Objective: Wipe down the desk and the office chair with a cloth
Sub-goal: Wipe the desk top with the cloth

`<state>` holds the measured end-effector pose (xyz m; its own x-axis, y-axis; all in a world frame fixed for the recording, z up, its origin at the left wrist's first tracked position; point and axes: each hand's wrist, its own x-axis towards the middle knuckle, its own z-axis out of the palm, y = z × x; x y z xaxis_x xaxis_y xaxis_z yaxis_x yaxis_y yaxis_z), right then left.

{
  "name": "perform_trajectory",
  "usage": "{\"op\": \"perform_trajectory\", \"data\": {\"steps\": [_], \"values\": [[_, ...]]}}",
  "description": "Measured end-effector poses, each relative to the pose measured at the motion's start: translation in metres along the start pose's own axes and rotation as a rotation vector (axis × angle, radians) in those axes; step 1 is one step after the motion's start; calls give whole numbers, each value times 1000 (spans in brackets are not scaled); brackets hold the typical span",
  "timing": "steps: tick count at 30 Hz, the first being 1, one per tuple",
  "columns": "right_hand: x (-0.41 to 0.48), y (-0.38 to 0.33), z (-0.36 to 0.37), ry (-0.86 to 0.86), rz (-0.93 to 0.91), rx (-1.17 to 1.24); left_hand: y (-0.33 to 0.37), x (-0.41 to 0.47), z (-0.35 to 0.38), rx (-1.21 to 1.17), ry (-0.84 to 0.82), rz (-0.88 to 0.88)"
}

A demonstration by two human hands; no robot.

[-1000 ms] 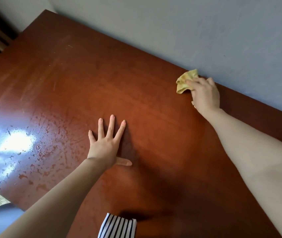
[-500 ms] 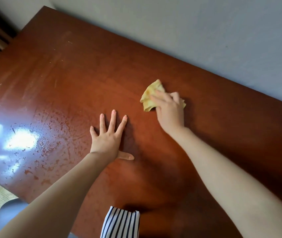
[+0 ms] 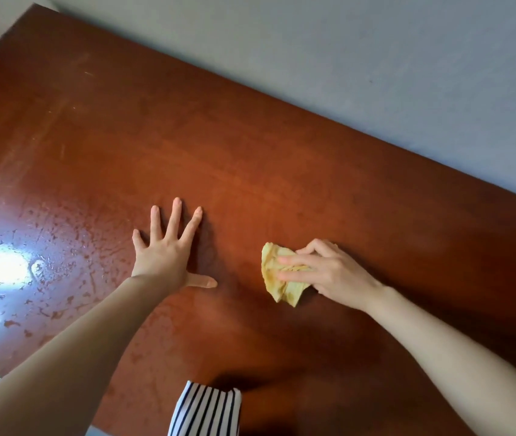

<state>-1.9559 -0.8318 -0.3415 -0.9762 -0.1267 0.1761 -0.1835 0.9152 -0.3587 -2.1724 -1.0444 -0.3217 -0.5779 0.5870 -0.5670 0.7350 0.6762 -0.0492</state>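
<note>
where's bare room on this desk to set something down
Free: the wide strip of desk between the wall and both hands, and the stretch right of the right hand. Crowded: the near middle, where the left hand lies flat beside the cloth the right hand holds. The left end is bare but beaded with droplets.

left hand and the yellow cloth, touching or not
Apart. The head view shows a strip of bare desk between the thumb of the left hand and the yellow cloth, which only the right hand holds.
</note>
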Motion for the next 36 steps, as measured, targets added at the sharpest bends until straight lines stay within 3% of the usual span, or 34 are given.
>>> {"op": "perform_trajectory", "data": {"steps": [12,18,21,27,36], "values": [[20,118,-55,168,600,-155,2,3,-1,-13,-1,12],[73,139,-44,330,1143,-264,5,2,0,4,20,34],[108,122,-31,440,1382,-176,3,-5,5,11,71,70],[143,59,7,287,1093,-81,-12,-32,30,-48,94,95],[120,-43,49,74,677,-40,-39,-99,69,-100,89,24]]}}
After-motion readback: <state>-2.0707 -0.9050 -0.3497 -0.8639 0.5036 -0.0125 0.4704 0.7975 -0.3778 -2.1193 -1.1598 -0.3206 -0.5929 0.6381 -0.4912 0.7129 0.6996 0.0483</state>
